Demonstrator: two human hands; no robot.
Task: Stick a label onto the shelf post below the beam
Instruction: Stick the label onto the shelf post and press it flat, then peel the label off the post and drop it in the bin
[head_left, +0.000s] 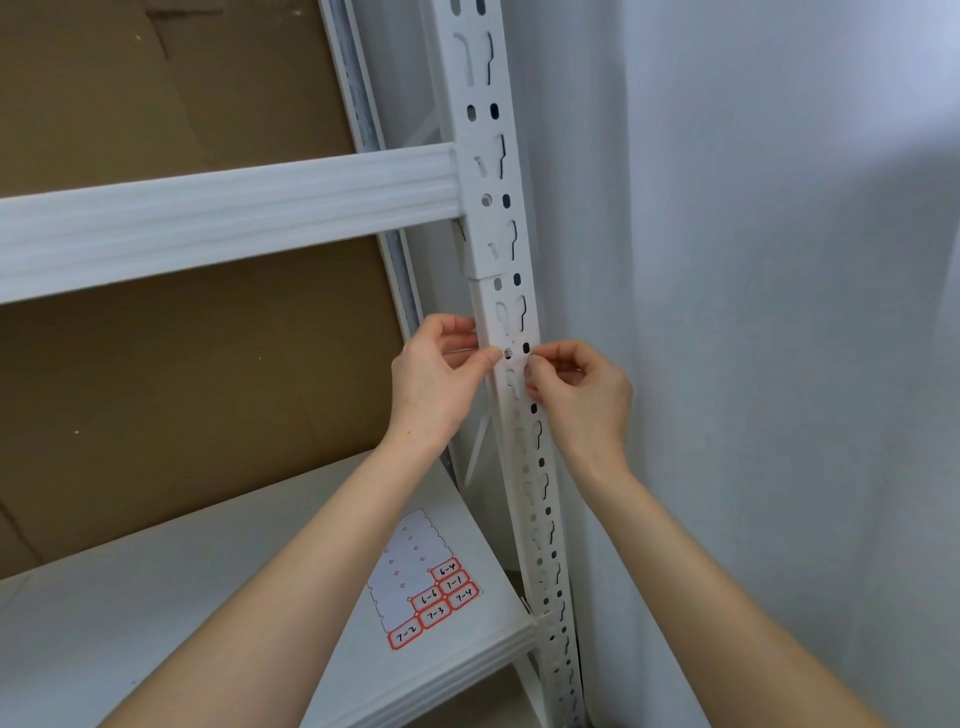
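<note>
Placement step. Left hand (436, 364) and right hand (576, 384) each keep a pinch grip on the barely visible label (514, 357), across the shelf post (540, 467) just below the beam (234, 213). Next move, likely: press it flat, then release.

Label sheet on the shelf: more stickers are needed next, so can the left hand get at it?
Probably yes: the label sheet lies uncovered below the left hand, though it pinches the label at the post.

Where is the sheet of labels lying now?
In the head view, lower centre: the sheet of labels lies on the lower shelf, just left of the post.
</note>
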